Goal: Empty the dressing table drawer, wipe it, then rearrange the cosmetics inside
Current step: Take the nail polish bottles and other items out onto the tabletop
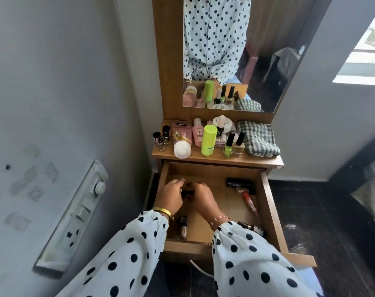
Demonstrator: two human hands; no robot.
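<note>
Both hands meet inside the open wooden drawer near its left wall. The left hand and right hand each have a curled grip on a small dark cosmetic between them.

We can't identify the small dark item between both hands; right sleeve covers the drawer's near-right bottle; labels unreadable.

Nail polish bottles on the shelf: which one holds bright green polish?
The nail polish bottle just right of the lime-green tube; its neighbour holds beige, and the two at far left look silvery.
</note>
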